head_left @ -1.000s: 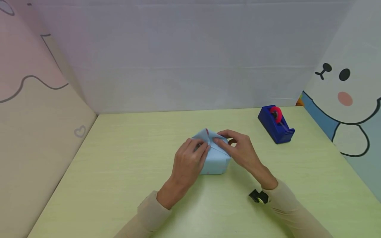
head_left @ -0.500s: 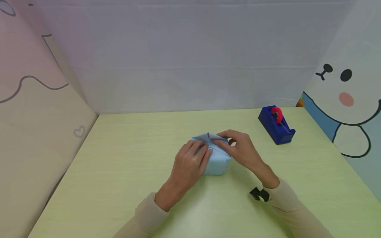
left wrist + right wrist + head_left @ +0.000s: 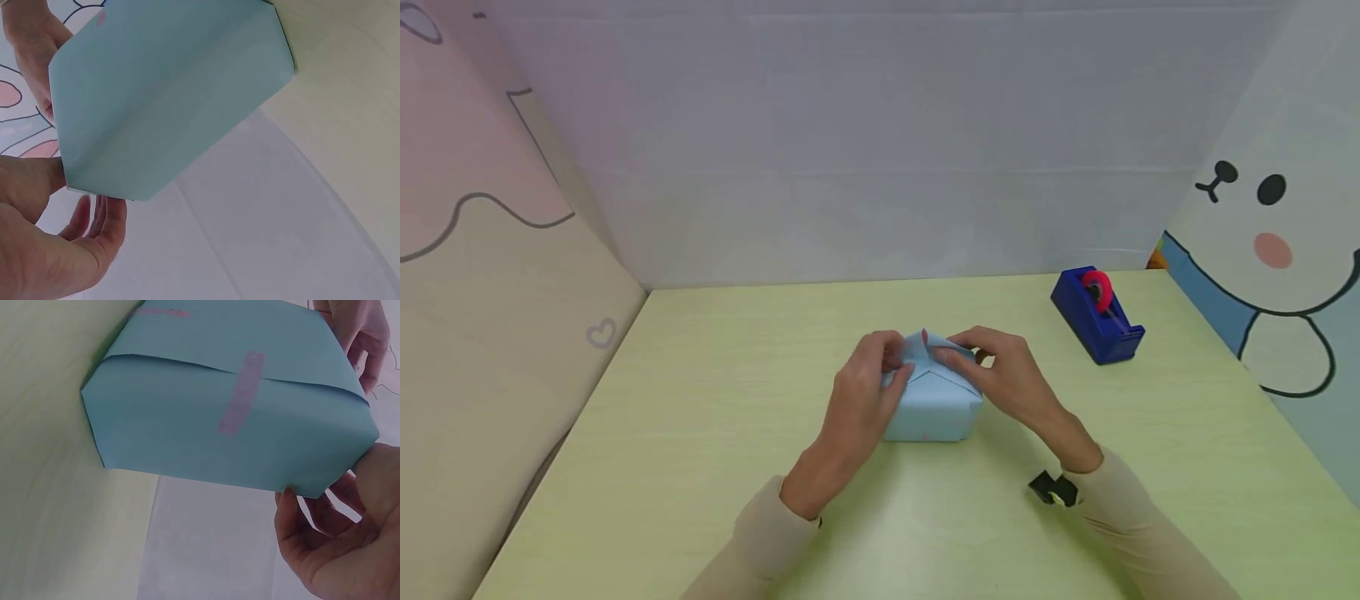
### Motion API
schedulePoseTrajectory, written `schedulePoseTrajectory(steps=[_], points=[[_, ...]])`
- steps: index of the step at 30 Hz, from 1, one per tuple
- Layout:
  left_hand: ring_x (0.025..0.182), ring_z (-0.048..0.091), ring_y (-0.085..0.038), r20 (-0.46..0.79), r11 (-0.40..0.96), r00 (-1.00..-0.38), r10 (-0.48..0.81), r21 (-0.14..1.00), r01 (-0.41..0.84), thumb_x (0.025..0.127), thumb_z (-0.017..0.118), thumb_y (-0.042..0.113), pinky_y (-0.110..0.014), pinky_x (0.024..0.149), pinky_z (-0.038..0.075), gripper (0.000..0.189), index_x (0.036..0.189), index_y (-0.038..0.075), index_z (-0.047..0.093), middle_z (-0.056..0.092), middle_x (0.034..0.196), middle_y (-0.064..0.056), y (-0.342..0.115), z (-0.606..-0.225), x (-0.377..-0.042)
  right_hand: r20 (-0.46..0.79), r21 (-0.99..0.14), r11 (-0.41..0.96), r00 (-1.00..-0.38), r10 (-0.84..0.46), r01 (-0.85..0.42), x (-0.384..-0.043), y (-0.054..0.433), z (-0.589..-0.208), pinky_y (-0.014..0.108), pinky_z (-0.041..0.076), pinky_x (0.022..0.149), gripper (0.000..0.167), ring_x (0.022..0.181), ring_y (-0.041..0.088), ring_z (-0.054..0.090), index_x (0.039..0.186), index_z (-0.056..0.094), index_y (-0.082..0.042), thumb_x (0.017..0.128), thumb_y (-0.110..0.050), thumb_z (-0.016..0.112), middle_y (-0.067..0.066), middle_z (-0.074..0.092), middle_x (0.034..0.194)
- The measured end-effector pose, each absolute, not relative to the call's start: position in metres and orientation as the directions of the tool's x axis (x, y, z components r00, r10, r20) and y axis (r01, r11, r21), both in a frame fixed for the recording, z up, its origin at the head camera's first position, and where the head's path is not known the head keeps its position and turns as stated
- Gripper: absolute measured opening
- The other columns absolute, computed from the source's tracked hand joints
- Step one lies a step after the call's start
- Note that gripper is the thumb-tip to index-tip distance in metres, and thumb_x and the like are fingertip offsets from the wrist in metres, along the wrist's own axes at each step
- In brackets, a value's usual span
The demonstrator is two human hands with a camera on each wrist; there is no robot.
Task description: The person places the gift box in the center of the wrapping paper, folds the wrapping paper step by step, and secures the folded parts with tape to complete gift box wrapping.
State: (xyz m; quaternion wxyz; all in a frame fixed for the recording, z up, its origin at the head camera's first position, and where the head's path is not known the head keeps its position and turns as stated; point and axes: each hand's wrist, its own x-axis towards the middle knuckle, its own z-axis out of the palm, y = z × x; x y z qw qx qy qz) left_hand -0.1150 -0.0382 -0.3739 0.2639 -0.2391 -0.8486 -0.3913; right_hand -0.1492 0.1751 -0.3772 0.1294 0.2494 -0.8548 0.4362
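A box-shaped package wrapped in light blue paper (image 3: 932, 417) stands on the table, its upper end folded into flaps that rise to a point. My left hand (image 3: 857, 392) pinches the paper at the left edge of those flaps, thumb in front and fingers behind. At the right edge, my right hand (image 3: 1007, 371) pinches the paper with its thumb lying over the fold. In the left wrist view a smooth blue side (image 3: 169, 94) shows. The right wrist view shows an overlapping seam with a strip of pink tape (image 3: 242, 394) across it.
A blue tape dispenser (image 3: 1093, 321) with a red-pink roll (image 3: 1097, 289) stands at the back right of the table (image 3: 737, 400). A small black device (image 3: 1047, 487) sits by the right sleeve. A white backdrop rises behind, with printed panels at both sides.
My left hand has shifted up and left from the middle of the folds to their left edge, uncovering more of the package front. The right hand has barely moved.
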Motion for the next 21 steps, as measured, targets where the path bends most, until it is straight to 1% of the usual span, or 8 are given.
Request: schedulePoseTrajectory(steps=[3,5,8,10,15,21], points=[[0.085,0.067,-0.023,0.588,0.57,-0.792,0.164,0.599,0.562,0.088,0.079,-0.003,-0.033,0.076,0.06,0.043,0.125,-0.004,0.057,0.054,0.114,-0.017,-0.037,-0.371,-0.118,0.446,-0.672,0.508,-0.842,-0.304,-0.539,-0.15,0.174,-0.377,0.036,0.057,0.075,0.015,0.086,0.018,0.068,0.107,0.079,-0.005,0.093,-0.012,0.077,0.004,0.077,0.101],[0.083,0.066,-0.022,0.58,0.573,-0.801,0.148,0.61,0.547,0.089,0.078,-0.002,-0.033,0.075,0.06,0.04,0.124,-0.005,0.06,0.052,0.113,-0.017,-0.035,-0.372,-0.121,0.448,-0.667,0.518,-0.844,-0.294,-0.535,-0.15,0.173,-0.377,0.039,0.057,0.078,0.015,0.088,0.019,0.069,0.106,0.079,-0.005,0.094,-0.013,0.077,0.005,0.077,0.101],[0.08,0.064,-0.022,0.595,0.579,-0.792,0.135,0.601,0.55,0.091,0.078,0.002,-0.032,0.072,0.06,0.027,0.114,-0.005,0.066,0.055,0.107,-0.016,-0.033,-0.373,-0.124,0.45,-0.665,0.525,-0.846,-0.286,-0.531,-0.15,0.172,-0.377,0.044,0.057,0.079,0.014,0.089,0.02,0.069,0.105,0.079,-0.005,0.094,-0.014,0.077,0.006,0.077,0.101],[0.078,0.064,-0.021,0.604,0.579,-0.787,0.126,0.599,0.553,0.092,0.077,0.004,-0.032,0.071,0.059,0.021,0.109,-0.004,0.068,0.057,0.103,-0.015,-0.031,-0.373,-0.126,0.453,-0.667,0.519,-0.844,-0.287,-0.534,-0.15,0.172,-0.377,0.044,0.056,0.079,0.014,0.088,0.019,0.068,0.104,0.079,-0.005,0.094,-0.014,0.077,0.005,0.076,0.1],[0.076,0.063,-0.02,0.593,0.569,-0.797,0.11,0.62,0.54,0.091,0.078,0.005,-0.03,0.068,0.058,0.018,0.106,-0.003,0.07,0.059,0.098,-0.014,-0.029,-0.374,-0.128,0.449,-0.678,0.484,-0.833,-0.323,-0.553,-0.151,0.172,-0.378,0.036,0.054,0.074,0.014,0.084,0.015,0.065,0.107,0.078,-0.007,0.094,-0.013,0.077,0.001,0.075,0.099],[0.066,0.054,-0.016,0.556,0.565,-0.821,0.127,0.64,0.52,0.091,0.079,0.008,-0.025,0.059,0.047,0.016,0.102,0.0,0.071,0.064,0.091,-0.011,-0.032,-0.372,-0.131,0.405,-0.705,0.447,-0.829,-0.385,-0.551,-0.153,0.171,-0.375,0.038,0.055,0.076,0.021,0.087,0.014,0.066,0.111,0.077,-0.008,0.092,-0.015,0.079,0.001,0.075,0.103]])
